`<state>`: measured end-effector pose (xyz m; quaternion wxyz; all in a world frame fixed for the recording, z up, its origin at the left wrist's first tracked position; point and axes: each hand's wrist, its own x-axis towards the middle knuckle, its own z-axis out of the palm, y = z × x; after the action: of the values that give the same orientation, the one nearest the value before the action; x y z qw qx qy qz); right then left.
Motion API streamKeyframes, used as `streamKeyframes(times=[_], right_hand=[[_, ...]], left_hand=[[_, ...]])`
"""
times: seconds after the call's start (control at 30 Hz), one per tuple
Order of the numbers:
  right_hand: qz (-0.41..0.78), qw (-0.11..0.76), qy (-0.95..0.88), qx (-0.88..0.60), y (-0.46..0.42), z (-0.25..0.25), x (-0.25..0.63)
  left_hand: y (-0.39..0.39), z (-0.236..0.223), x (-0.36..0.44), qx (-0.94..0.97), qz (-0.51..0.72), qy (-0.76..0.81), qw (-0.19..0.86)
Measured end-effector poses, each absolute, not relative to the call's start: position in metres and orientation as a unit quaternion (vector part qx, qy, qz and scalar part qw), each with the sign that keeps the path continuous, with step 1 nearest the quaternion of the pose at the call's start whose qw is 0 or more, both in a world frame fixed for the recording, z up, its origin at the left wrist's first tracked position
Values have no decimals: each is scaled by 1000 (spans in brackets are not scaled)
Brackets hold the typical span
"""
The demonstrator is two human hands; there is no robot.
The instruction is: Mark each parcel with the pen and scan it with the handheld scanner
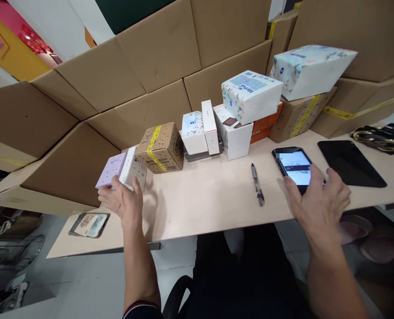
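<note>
My left hand (122,199) is at the left end of a row of boxes on the pale wooden table (210,199), its fingers closed round a lilac dotted box (111,169) and a white box (132,167) beside it. My right hand (319,197) rests with fingers spread over the near edge of a black handheld device (294,166) whose screen is lit. A black pen (257,184) lies between the two hands.
The row holds a taped brown carton (160,147), small white boxes (203,130), a floral pack (250,95) and another (311,68) on cartons. A black pad (349,161) and black tray (383,137) lie right. A card in a sleeve (89,224) lies front left. Big cardboard boxes (157,57) wall the back.
</note>
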<state>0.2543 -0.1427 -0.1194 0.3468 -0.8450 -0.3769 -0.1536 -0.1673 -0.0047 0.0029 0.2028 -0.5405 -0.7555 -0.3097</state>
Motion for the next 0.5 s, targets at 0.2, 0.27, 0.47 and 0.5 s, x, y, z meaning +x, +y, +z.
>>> streamKeyframes(times=[0.2, 0.27, 0.47, 0.5], right_hand=[[-133, 359, -368, -848, -142, -125, 257], [-131, 362, -371, -845, -143, -124, 257], [-125, 337, -373, -855, -145, -116, 252], [-133, 336, -375, -853, -146, -114, 250]], left_hand=[[-10, -16, -188, -571, -317, -742, 153], [-17, -13, -188, -566, -330, -738, 164], [-23, -6, -192, -567, -316, -742, 165], [-18, -6, -193, -574, -295, -749, 151]])
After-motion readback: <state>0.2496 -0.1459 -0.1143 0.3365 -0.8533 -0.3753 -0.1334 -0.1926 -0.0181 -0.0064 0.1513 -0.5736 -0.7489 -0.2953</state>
